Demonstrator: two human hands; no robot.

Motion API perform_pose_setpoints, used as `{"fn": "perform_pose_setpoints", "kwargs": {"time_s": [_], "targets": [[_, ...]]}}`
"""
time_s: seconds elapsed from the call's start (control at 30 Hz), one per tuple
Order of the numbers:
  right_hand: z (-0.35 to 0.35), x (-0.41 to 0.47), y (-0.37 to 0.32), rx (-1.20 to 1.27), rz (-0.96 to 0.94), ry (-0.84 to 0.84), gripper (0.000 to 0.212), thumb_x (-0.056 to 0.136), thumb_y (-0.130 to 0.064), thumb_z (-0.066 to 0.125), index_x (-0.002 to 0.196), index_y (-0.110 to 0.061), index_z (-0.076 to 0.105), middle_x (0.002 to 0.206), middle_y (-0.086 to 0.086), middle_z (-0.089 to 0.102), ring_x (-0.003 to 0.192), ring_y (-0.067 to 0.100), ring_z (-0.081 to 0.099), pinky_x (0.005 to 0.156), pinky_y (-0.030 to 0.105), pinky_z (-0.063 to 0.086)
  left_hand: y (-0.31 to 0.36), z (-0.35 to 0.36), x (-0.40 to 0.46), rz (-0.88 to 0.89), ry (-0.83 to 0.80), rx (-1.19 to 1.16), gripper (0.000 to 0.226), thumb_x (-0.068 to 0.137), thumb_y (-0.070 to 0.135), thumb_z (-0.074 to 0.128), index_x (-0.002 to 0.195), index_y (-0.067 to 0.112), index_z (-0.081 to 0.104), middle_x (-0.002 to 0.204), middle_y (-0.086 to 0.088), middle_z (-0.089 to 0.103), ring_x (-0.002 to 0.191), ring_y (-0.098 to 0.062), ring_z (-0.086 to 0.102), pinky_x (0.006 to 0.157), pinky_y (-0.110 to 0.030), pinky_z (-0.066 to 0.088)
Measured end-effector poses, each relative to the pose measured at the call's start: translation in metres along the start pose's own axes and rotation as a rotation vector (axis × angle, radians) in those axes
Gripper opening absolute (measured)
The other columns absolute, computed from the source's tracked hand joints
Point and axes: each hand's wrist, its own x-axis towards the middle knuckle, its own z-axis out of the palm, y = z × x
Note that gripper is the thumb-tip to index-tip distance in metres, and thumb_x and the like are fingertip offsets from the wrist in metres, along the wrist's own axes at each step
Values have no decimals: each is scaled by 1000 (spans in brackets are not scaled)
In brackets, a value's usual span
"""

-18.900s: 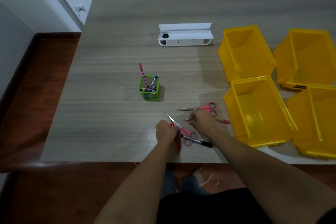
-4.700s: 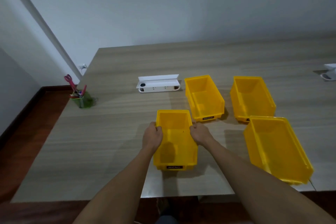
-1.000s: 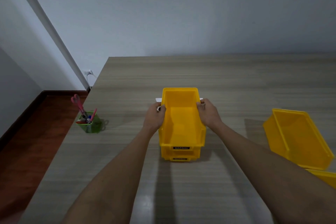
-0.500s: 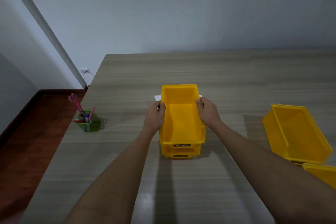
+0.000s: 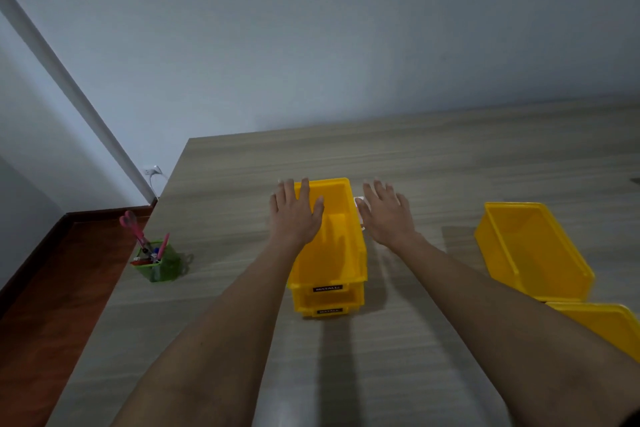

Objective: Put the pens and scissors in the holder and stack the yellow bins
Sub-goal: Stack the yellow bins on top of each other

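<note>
Two yellow bins stand nested in a stack (image 5: pixel 332 260) at the middle of the table. My left hand (image 5: pixel 296 215) hovers open over the stack's left rim, fingers spread. My right hand (image 5: pixel 386 217) is open just right of the stack, apart from it. A third yellow bin (image 5: pixel 533 250) sits alone at the right, and part of another yellow bin (image 5: pixel 609 329) shows at the right edge. The green holder (image 5: pixel 157 263) near the table's left edge holds pink scissors (image 5: pixel 133 229) and pens.
A white object (image 5: pixel 360 208) is mostly hidden behind the stack. The wooden table (image 5: pixel 433 166) ends at the left, just past the holder, with red-brown floor below. A wall socket with a cable (image 5: pixel 152 172) is on the wall beyond the table corner.
Both hands let go of the top bin and lifted with fingers spread. The stack stays in place. The view tilted up slightly.
</note>
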Motion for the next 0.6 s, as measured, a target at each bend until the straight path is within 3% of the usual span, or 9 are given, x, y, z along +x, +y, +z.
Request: {"fn": "perform_pose_setpoints", "kwargs": {"time_s": [0.07, 0.27, 0.6], "targets": [[-10, -9, 16, -33, 0, 8, 59, 102, -47, 15, 155, -19, 12, 164, 6, 7, 152, 27, 2, 122, 47, 8, 24, 0, -4, 20, 7, -7, 64, 99, 54, 23, 153, 21, 17, 162, -14, 11, 151, -32, 0, 121, -50, 5], [-44, -47, 93, -91, 57, 58, 60, 102, -48, 17, 155, -21, 9, 164, 5, 0, 152, 27, -3, 122, 47, 3, 110, 16, -28, 86, 12, 9, 66, 99, 56, 21, 154, 22, 14, 164, -12, 5, 151, -30, -8, 122, -50, 2], [-70, -156, 271, -133, 241, 45, 63, 100, -49, 24, 155, -19, 12, 164, 9, 3, 152, 30, 2, 121, 49, 3, 282, 91, -119, 139, -148, -78, 68, 98, 57, 22, 155, 21, 11, 164, -11, 3, 152, -29, -6, 121, -50, 2]]}}
